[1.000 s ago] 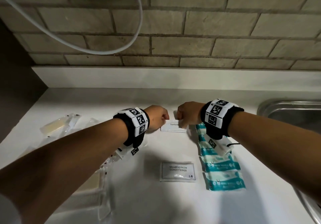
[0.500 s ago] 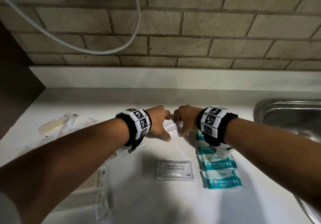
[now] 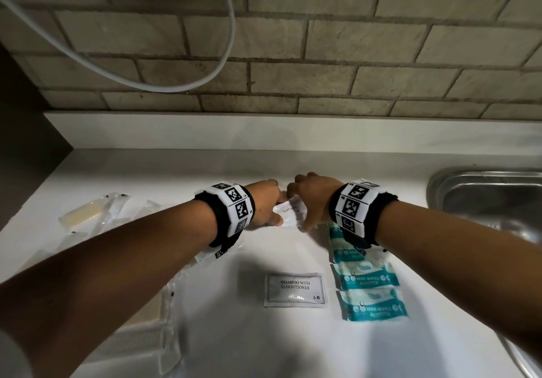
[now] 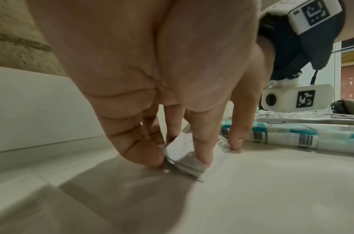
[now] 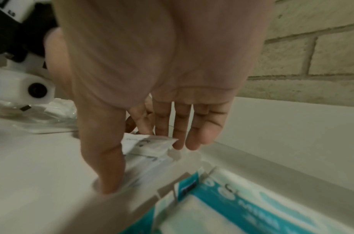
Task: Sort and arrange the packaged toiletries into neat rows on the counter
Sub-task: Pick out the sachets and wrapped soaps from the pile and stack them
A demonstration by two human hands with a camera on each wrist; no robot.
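A small stack of white toothpaste sachets [image 3: 290, 212] lies at the back middle of the white counter [image 3: 234, 333]. My left hand [image 3: 268, 207] pinches its left end; in the left wrist view the thumb presses on top of the sachets [image 4: 184, 159] and the fingers curl against the edge. My right hand [image 3: 308, 201] brackets the right end with straight fingers behind the sachets [image 5: 150, 145] and the thumb on the counter in front. A shampoo sachet [image 3: 294, 289] lies nearer me. A column of teal mini wipes packs [image 3: 368, 279] runs along the right.
Clear-wrapped items lie to the left: a soap bar [image 3: 83, 213] at the back and a comb [image 3: 129, 342] under my left forearm. A steel sink [image 3: 492, 199] borders the counter on the right. A white cable [image 3: 146, 81] hangs on the brick wall.
Both hands were curled fists holding the sachets up a second ago. They have since come down and spread, and the sachets now lie pressed on the counter.
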